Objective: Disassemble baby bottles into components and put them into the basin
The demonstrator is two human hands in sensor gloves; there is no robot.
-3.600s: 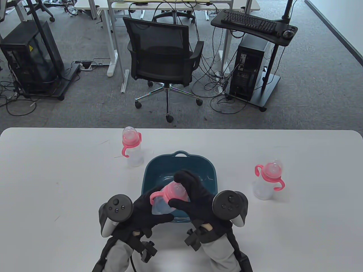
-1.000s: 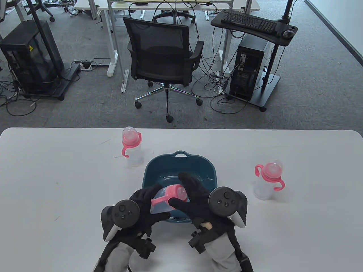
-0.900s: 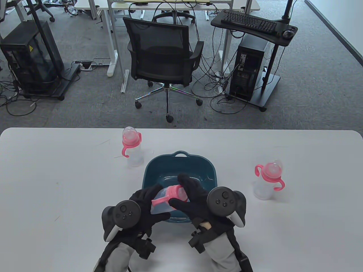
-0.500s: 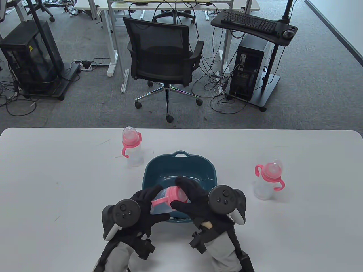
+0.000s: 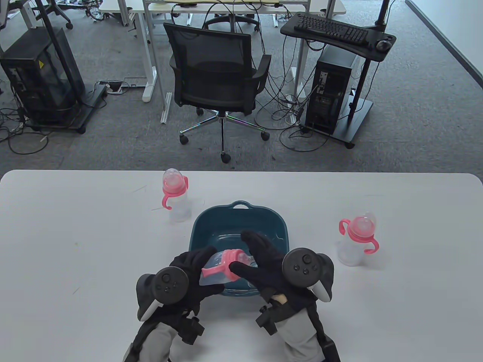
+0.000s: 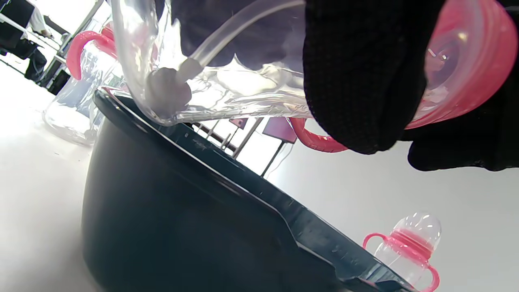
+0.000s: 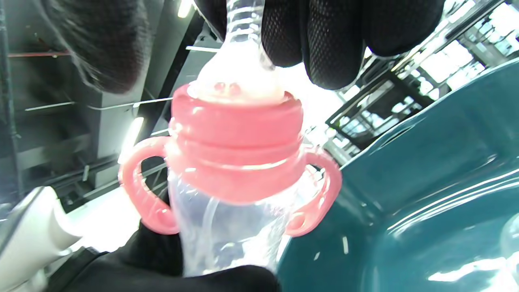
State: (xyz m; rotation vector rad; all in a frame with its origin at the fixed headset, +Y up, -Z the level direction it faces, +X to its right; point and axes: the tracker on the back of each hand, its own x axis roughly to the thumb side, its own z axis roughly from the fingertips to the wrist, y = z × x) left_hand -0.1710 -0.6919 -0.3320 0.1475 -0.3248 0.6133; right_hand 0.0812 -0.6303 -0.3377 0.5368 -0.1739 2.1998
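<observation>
A clear baby bottle (image 5: 213, 275) with a pink handled collar (image 5: 229, 259) lies tilted over the near rim of the teal basin (image 5: 240, 206). My left hand (image 5: 210, 272) grips its clear body from below; its fingers (image 6: 357, 81) wrap the body just under the collar (image 6: 466, 69). My right hand (image 5: 242, 252) is at the bottle's top. In the right wrist view its fingers (image 7: 324, 40) pinch the tip of the translucent nipple (image 7: 239, 73), which rises from the collar (image 7: 237, 142). The thumb stands off to the side.
Two whole bottles stand on the white table, one left of the basin's far side (image 5: 175, 196) and one to the right (image 5: 356, 241). A clear part (image 5: 226, 237) lies inside the basin. An office chair and desks are beyond the table's far edge.
My right hand has shifted slightly right and its fingers have come off the collar, so more pink shows. The bottle is tilted lower than 3.6 s ago. My left hand keeps its grip.
</observation>
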